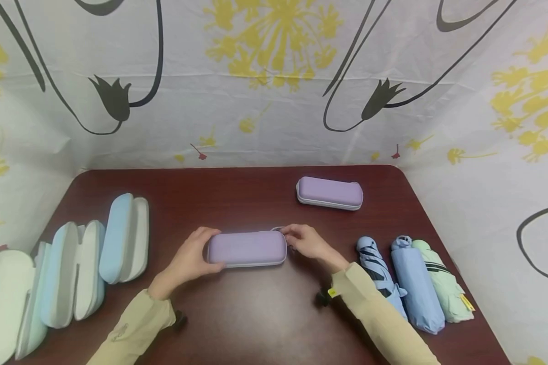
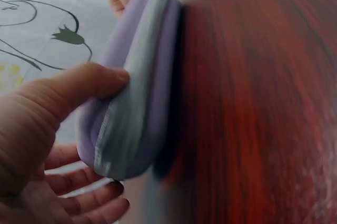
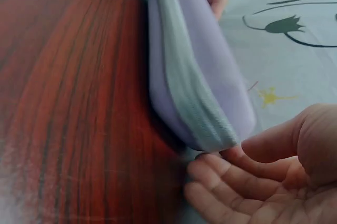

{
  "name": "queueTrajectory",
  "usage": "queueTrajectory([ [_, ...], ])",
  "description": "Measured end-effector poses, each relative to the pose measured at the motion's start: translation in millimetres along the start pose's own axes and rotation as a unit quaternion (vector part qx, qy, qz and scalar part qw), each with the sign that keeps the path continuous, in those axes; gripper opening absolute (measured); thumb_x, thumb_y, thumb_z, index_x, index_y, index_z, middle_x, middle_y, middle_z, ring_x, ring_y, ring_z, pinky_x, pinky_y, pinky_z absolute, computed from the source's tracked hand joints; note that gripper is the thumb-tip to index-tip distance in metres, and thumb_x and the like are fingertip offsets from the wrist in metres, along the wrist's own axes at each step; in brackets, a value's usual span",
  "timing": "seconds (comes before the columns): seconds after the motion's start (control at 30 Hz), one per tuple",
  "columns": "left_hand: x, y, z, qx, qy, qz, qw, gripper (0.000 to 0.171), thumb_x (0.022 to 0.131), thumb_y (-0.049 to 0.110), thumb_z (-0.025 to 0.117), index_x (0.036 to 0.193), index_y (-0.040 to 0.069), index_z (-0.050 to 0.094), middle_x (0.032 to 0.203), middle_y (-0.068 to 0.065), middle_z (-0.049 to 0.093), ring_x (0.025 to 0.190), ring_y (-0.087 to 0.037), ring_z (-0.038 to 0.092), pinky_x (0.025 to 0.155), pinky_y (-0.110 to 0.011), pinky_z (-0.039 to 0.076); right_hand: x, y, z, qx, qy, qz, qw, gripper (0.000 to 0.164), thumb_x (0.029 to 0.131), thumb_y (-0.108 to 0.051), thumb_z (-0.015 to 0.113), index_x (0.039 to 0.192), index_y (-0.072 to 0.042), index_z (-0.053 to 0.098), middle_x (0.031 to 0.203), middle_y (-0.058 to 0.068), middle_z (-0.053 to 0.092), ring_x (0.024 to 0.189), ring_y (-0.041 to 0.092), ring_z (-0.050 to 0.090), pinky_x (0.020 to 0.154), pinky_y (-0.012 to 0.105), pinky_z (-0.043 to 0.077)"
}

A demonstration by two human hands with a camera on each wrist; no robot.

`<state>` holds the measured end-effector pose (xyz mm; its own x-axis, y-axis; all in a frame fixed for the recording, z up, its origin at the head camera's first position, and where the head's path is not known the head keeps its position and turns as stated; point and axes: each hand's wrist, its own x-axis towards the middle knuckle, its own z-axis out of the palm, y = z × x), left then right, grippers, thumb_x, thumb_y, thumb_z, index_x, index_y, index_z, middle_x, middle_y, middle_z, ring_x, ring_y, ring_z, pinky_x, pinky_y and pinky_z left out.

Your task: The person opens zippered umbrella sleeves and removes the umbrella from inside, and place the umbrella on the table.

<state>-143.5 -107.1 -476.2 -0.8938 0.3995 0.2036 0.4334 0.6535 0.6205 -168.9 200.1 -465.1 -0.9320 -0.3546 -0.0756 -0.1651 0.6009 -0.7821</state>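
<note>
Left hand: left end of the purple case (image 1: 247, 248) is gripped by the left hand (image 1: 186, 261), thumb on the near side, fingers toward the far side. Best held firm but not squashed, imo.
Case spot: middle of the table (image 1: 210, 197), held between both hands, with a second purple case (image 1: 330, 193) farther off to the right. Ideally it'd be braced level so no twisting is allowed.
Right hand: thumb and fingertips of the right hand (image 1: 309, 243) are brought in tight at the right end, by a thin pale loop (image 1: 277, 228). Whether loop or corner is being pinched can't be made out. If the closure is being worked, a pull along the edge is probably kinder than one straight out.
Left end look: smooth, rounded, lilac.
Middle look: long, plain top, apparently closed.
Edge look: ringed by a pale grey zip-like band (image 3: 181, 71), finely ribbed toward the right end.
</note>
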Motion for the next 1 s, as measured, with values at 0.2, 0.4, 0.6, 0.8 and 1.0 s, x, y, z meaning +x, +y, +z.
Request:
queueTrajectory([
  [0.2, 0.7, -3.5, 4.7, 0.01, 0.014, 0.025, 0.9995, 0.071, 0.056, 0.023, 0.086, 0.117, 0.001, 0.057, 0.113, -0.011, 0.058, 0.103, -0.028, 0.053, 0.084, -0.045, 0.045, 15.8, 1.6, 4.8, 0.051, -0.012, 0.042, 0.998, 0.021, 0.091, -0.003, 0.051, 0.103, 0.003, 0.068, 0.091, 0.011, 0.065, 0.067, 0.013, 0.053, 0.06, 0.024, 0.044],
  [0.4, -2.6, -6.1, 8.5, 0.005, 0.035, 0.044, 0.9984, 0.07, 0.053, 0.02, 0.086, 0.115, 0.003, 0.058, 0.111, -0.009, 0.057, 0.1, -0.028, 0.052, 0.081, -0.044, 0.045, 22.2, 0.0, 4.0, 0.106, -0.038, 0.089, 0.99, 0.025, 0.089, -0.001, 0.05, 0.107, 0.007, 0.065, 0.097, 0.013, 0.065, 0.07, 0.011, 0.054, 0.06, 0.024, 0.046],
  [0.6, -2.2, -6.5, 7.0, 0.006, 0.034, 0.042, 0.9985, 0.07, 0.053, 0.02, 0.086, 0.114, 0.003, 0.058, 0.111, -0.01, 0.057, 0.1, -0.028, 0.053, 0.082, -0.044, 0.045, 29.1, 0.0, -3.1, 0.088, -0.089, 0.09, 0.988, 0.025, 0.089, -0.001, 0.049, 0.106, 0.006, 0.065, 0.089, 0.007, 0.061, 0.067, 0.01, 0.047, 0.059, 0.021, 0.039],
  [0.8, -0.8, -3.3, 4.4, 0.002, 0.027, 0.034, 0.9991, 0.07, 0.053, 0.019, 0.087, 0.114, 0.0, 0.058, 0.111, -0.012, 0.057, 0.101, -0.03, 0.053, 0.083, -0.046, 0.045, 36.5, 0.9, -10.2, 0.08, -0.154, 0.056, 0.983, 0.024, 0.09, -0.001, 0.047, 0.103, 0.008, 0.065, 0.076, 0.002, 0.055, 0.072, 0.012, 0.046, 0.062, 0.022, 0.037],
  [1.0, 0.7, -0.9, 3.2, 0.002, 0.011, 0.018, 0.9998, 0.072, 0.055, 0.019, 0.086, 0.116, -0.002, 0.057, 0.113, -0.013, 0.057, 0.104, -0.03, 0.053, 0.086, -0.046, 0.045, 38.5, 1.7, -8.3, 0.074, -0.153, 0.059, 0.984, 0.022, 0.091, -0.005, 0.047, 0.096, 0.009, 0.064, 0.067, -0.002, 0.049, 0.059, 0.01, 0.04, 0.053, 0.021, 0.031],
])
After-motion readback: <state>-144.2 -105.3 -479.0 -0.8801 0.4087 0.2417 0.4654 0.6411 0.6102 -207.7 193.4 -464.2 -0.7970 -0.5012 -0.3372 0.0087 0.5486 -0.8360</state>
